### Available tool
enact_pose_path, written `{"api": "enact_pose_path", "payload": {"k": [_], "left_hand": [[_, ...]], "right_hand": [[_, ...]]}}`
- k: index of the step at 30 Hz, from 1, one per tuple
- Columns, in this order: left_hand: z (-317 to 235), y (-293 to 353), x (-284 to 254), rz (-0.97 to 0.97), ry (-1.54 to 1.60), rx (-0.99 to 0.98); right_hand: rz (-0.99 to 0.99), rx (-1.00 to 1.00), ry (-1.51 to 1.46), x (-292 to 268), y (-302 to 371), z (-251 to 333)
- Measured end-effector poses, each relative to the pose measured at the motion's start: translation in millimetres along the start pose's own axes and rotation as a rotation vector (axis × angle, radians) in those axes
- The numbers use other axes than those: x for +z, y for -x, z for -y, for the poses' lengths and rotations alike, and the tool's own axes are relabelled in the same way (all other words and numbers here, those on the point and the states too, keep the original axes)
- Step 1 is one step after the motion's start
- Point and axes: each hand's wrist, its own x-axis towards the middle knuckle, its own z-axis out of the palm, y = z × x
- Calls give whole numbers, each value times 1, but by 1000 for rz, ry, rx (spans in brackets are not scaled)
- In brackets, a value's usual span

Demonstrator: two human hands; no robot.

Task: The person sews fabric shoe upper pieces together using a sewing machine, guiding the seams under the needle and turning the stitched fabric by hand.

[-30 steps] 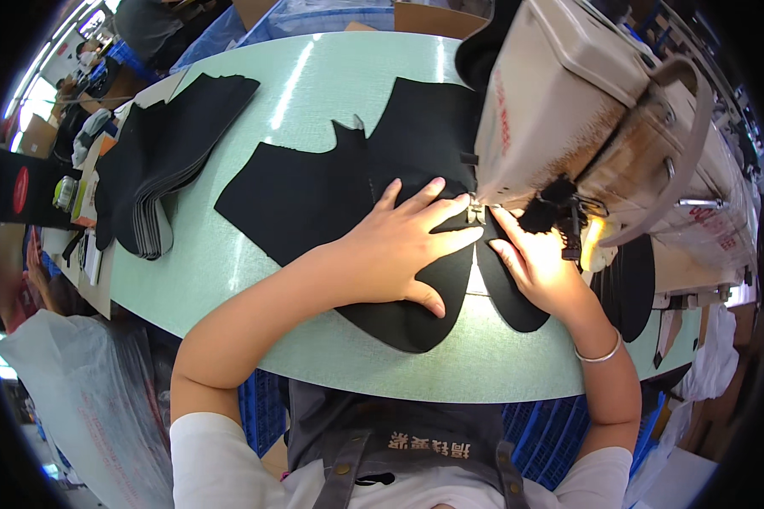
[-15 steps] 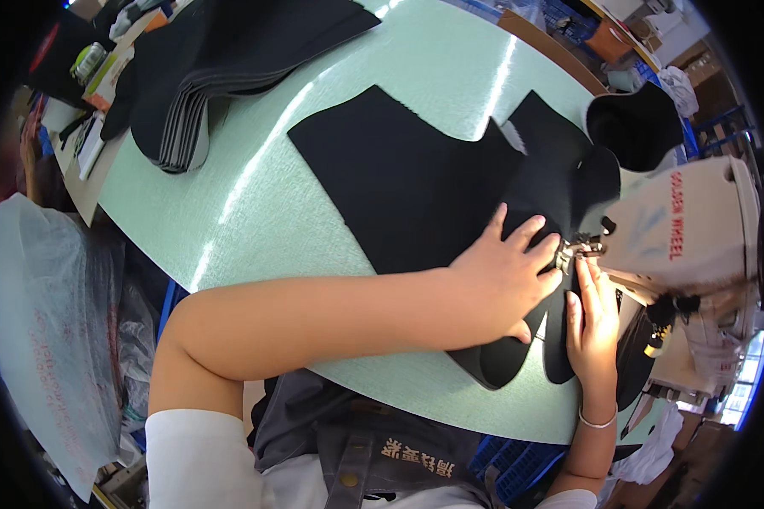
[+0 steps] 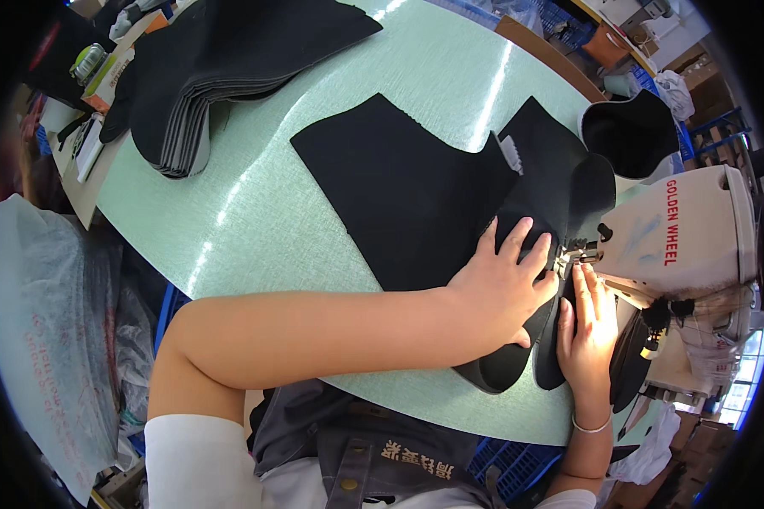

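Observation:
My left hand (image 3: 502, 293) lies palm down with fingers spread on a black sheet piece (image 3: 407, 191), close to the sewing machine (image 3: 654, 233). Beside it, my right hand (image 3: 589, 343) rests flat with fingers stretched toward the metal presser foot (image 3: 575, 253), on the near side of it. A second black piece (image 3: 539, 144) lies partly under the first and runs up to the foot. A pale jagged strip (image 3: 511, 154) shows at the far edge between the pieces. The needle and the seam are too small or hidden to make out.
A stack of black cut pieces (image 3: 178, 127) lies at the far left of the pale green table (image 3: 255, 229). Behind the machine stands a curved black piece (image 3: 628, 131). A clear plastic bag (image 3: 51, 339) hangs left of the table; a blue crate (image 3: 518, 467) sits below its near edge.
The left black piece has shifted slightly toward me, and my left forearm has come a little nearer. Both hands remain beside the presser foot. The whole view has moved slightly.

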Motion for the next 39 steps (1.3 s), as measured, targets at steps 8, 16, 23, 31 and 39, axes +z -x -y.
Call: {"api": "enact_pose_path", "payload": {"k": [8,16,23,31,39], "left_hand": [[7,2,-12,92,-19,-14],[23,40,-84,484,181,143],[2,10,-128,251,68,53],[58,-123,-26,-139,94,-231],[88,-130,27,-260,567,-88]], "right_hand": [[-41,25,37,0,0,-3],[108,-47,-436,-36,27,-33],[5,264,-35,-48,52,-35],[-113,205,61,-2,47,-74],[-140,249,40,50,53,-126]]}}
